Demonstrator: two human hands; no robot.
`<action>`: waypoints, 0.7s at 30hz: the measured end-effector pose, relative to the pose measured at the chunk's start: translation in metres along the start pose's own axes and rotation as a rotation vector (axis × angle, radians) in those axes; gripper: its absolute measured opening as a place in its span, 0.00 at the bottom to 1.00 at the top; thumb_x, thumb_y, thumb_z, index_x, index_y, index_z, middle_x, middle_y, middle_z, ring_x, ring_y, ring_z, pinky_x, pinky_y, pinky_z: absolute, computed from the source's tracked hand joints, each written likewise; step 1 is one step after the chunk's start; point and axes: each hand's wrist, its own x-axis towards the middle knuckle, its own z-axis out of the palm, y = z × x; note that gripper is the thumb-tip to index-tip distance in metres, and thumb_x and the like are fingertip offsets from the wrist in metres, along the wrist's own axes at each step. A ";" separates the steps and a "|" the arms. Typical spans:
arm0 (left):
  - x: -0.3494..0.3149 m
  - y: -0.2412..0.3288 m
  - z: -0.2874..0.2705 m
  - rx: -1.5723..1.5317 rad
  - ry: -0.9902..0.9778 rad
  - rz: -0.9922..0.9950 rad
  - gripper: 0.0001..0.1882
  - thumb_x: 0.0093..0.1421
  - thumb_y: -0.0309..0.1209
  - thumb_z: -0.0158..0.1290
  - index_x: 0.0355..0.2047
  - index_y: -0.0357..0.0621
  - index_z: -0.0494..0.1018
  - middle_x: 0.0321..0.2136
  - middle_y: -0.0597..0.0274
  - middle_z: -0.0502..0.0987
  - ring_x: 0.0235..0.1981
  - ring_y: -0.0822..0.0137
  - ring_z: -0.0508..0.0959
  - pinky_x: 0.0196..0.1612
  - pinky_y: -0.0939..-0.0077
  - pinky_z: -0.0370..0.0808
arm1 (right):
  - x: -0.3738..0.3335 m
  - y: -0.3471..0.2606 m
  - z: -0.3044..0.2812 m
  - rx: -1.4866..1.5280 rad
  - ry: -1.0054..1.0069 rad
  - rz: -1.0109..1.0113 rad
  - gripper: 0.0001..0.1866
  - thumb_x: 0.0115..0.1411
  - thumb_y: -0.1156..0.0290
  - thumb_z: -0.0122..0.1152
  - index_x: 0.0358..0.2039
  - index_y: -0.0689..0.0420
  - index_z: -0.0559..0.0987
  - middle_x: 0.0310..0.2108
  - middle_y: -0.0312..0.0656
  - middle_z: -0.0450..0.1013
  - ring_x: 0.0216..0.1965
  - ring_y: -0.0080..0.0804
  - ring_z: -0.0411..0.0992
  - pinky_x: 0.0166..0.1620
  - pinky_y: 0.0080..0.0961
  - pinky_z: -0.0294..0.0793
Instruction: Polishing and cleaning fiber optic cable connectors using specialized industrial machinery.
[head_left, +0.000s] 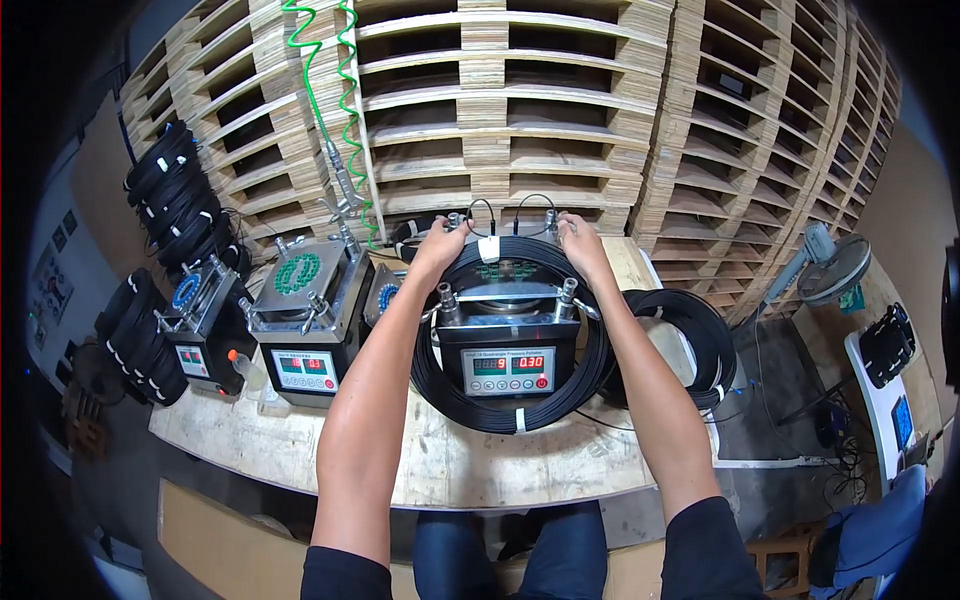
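Black cable coil flat around tester

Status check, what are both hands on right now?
Left hand and right hand grip black cable coil at far side. Coil rings tester box. Nothing blocking.

Both bare forearms stretched forward, left hand and right hand curled, palms down.

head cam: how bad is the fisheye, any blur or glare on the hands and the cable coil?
Head view: strong fisheye, the stacked pallets bow toward a dark vignetted rim; centre sharp, left hand, right hand and black cable coil crisp, no motion blur; even light, soft shadows; slight glare on the metal tester lid.
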 end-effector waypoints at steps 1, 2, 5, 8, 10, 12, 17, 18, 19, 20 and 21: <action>0.000 0.001 0.001 0.005 0.000 -0.009 0.44 0.61 0.57 0.52 0.68 0.39 0.55 0.63 0.39 0.63 0.64 0.49 0.64 0.63 0.58 0.63 | 0.000 0.000 -0.001 -0.001 0.001 0.000 0.21 0.66 0.59 0.50 0.53 0.59 0.75 0.49 0.58 0.75 0.53 0.54 0.73 0.56 0.38 0.70; 0.000 0.001 0.002 0.004 -0.001 -0.007 0.44 0.61 0.57 0.52 0.68 0.39 0.55 0.63 0.39 0.63 0.64 0.49 0.64 0.63 0.58 0.63 | 0.000 0.001 -0.002 0.003 0.005 0.005 0.21 0.67 0.59 0.50 0.53 0.59 0.75 0.49 0.57 0.75 0.54 0.54 0.72 0.56 0.38 0.70; 0.003 -0.003 0.000 0.003 0.011 -0.002 0.44 0.61 0.57 0.52 0.67 0.39 0.56 0.63 0.40 0.64 0.64 0.49 0.65 0.63 0.60 0.63 | -0.004 -0.007 0.000 0.014 0.013 0.026 0.21 0.67 0.60 0.50 0.53 0.59 0.75 0.47 0.56 0.76 0.52 0.51 0.73 0.55 0.35 0.69; 0.005 -0.004 -0.002 0.106 0.051 0.003 0.42 0.62 0.57 0.50 0.66 0.40 0.59 0.63 0.41 0.65 0.64 0.49 0.66 0.63 0.61 0.63 | -0.010 -0.009 -0.003 0.056 0.028 0.019 0.21 0.67 0.59 0.49 0.52 0.61 0.75 0.43 0.55 0.77 0.44 0.44 0.76 0.49 0.32 0.72; 0.004 -0.009 0.002 0.138 0.135 0.077 0.39 0.61 0.55 0.49 0.63 0.37 0.64 0.57 0.34 0.70 0.62 0.42 0.68 0.64 0.59 0.63 | -0.007 -0.011 -0.006 0.093 0.038 -0.006 0.22 0.68 0.58 0.48 0.51 0.62 0.75 0.40 0.55 0.78 0.38 0.42 0.77 0.43 0.31 0.75; 0.007 -0.013 -0.002 0.161 0.141 0.098 0.38 0.62 0.54 0.48 0.63 0.38 0.64 0.57 0.34 0.70 0.61 0.41 0.68 0.63 0.59 0.63 | 0.001 -0.016 -0.008 0.354 -0.202 0.345 0.22 0.69 0.54 0.47 0.44 0.61 0.77 0.30 0.50 0.76 0.23 0.32 0.72 0.28 0.26 0.72; 0.001 -0.010 0.002 0.183 0.209 0.144 0.33 0.63 0.51 0.47 0.60 0.39 0.66 0.54 0.35 0.72 0.59 0.40 0.70 0.61 0.58 0.65 | 0.044 -0.002 -0.002 0.234 -0.084 0.456 0.27 0.63 0.44 0.56 0.23 0.58 0.69 0.18 0.38 0.66 0.13 0.24 0.59 0.15 0.25 0.56; -0.002 -0.008 0.002 0.188 0.215 0.147 0.32 0.64 0.51 0.47 0.60 0.39 0.66 0.54 0.35 0.73 0.58 0.40 0.70 0.61 0.57 0.66 | 0.050 0.000 0.003 0.189 -0.084 0.473 0.29 0.61 0.44 0.58 0.19 0.57 0.67 0.16 0.36 0.64 0.12 0.23 0.57 0.14 0.25 0.54; -0.002 -0.002 0.011 0.193 0.203 0.163 0.32 0.65 0.51 0.46 0.59 0.39 0.67 0.53 0.35 0.73 0.58 0.40 0.71 0.60 0.57 0.67 | 0.062 0.019 0.000 0.155 -0.018 0.424 0.29 0.58 0.45 0.64 0.15 0.55 0.66 0.14 0.33 0.61 0.12 0.22 0.56 0.14 0.26 0.54; -0.002 -0.002 0.011 0.183 0.204 0.156 0.31 0.65 0.51 0.46 0.59 0.39 0.67 0.52 0.35 0.74 0.57 0.41 0.72 0.60 0.57 0.67 | 0.067 0.023 0.005 0.135 0.031 0.376 0.25 0.59 0.52 0.67 0.15 0.54 0.67 0.14 0.30 0.59 0.13 0.21 0.54 0.15 0.25 0.52; 0.002 -0.004 0.011 0.178 0.195 0.171 0.31 0.65 0.50 0.46 0.59 0.39 0.67 0.52 0.35 0.74 0.57 0.41 0.72 0.59 0.57 0.67 | 0.069 0.030 0.005 0.263 0.004 0.386 0.23 0.59 0.56 0.67 0.16 0.53 0.68 0.14 0.29 0.59 0.13 0.20 0.53 0.15 0.24 0.51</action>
